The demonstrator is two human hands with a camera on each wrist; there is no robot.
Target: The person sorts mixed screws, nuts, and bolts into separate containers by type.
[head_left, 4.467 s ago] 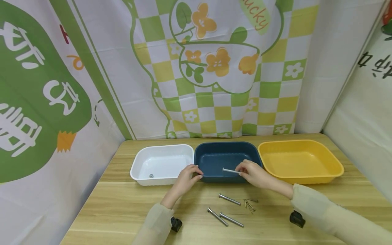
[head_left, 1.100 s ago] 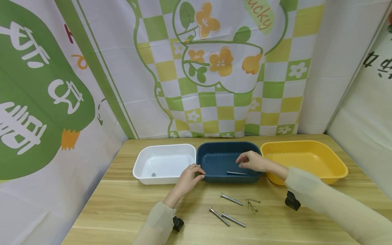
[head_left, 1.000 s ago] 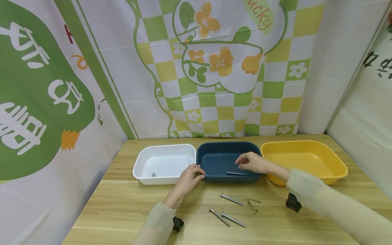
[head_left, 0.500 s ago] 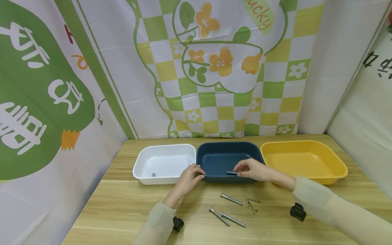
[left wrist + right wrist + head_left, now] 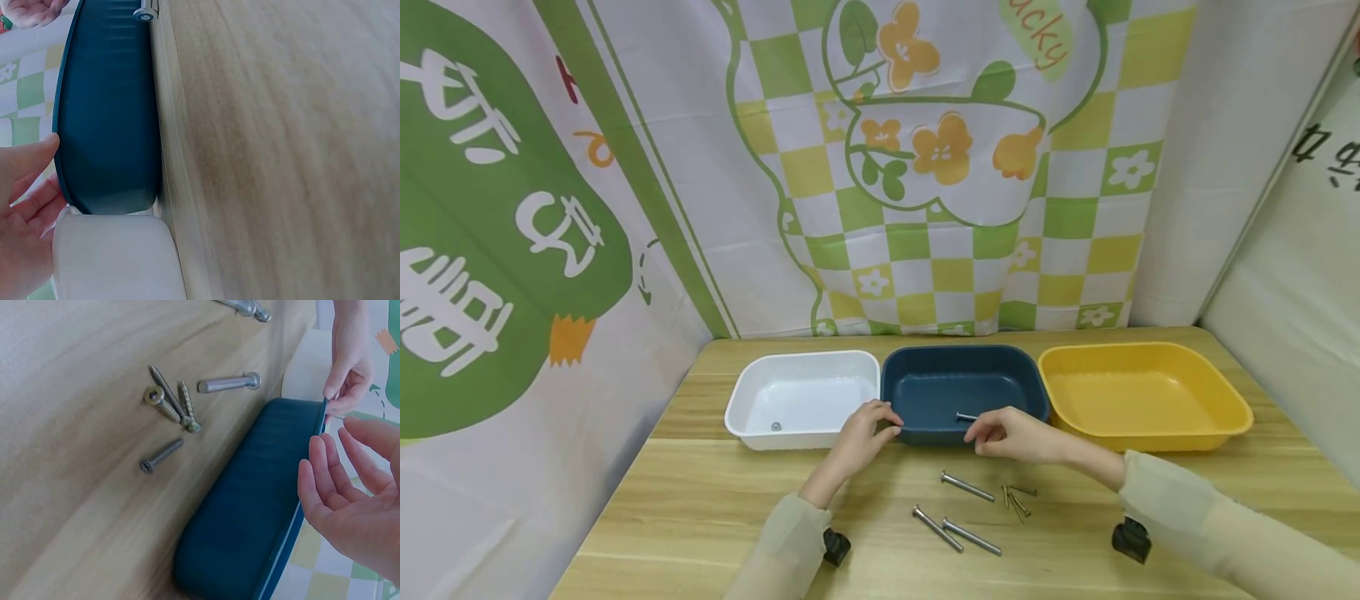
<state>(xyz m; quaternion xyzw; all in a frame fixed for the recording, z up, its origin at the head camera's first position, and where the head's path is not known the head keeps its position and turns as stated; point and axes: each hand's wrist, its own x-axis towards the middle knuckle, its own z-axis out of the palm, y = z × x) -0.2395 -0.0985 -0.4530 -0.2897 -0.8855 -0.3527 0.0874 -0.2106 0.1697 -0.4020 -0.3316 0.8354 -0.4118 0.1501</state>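
Note:
My left hand (image 5: 865, 437) grips the near-left corner of the dark blue bin (image 5: 962, 354); in the left wrist view its thumb and fingers sit on either side of the rim. A long silver bolt (image 5: 966, 416) lies inside that bin, partly hidden behind my right hand (image 5: 1011, 435). This right hand hovers at the bin's front rim with loosely bent fingers and holds nothing, as the right wrist view shows. On the table in front lie three long silver bolts, one nearest the bin (image 5: 967, 487), and a small cluster of brass-coloured screws (image 5: 1015, 502).
Left of the blue bin stands a white bin (image 5: 805, 357) with a small metal piece (image 5: 776, 427) in it. To the right is a yellow bin (image 5: 1142, 432). All stand in a row on a wooden table (image 5: 685, 517), with a patterned cloth (image 5: 940, 275) behind.
Earlier my right hand held the bolt over the blue bin; the bolt then lay inside it, released. Since then the right hand has come nearer, to the front rim. My left hand stayed put.

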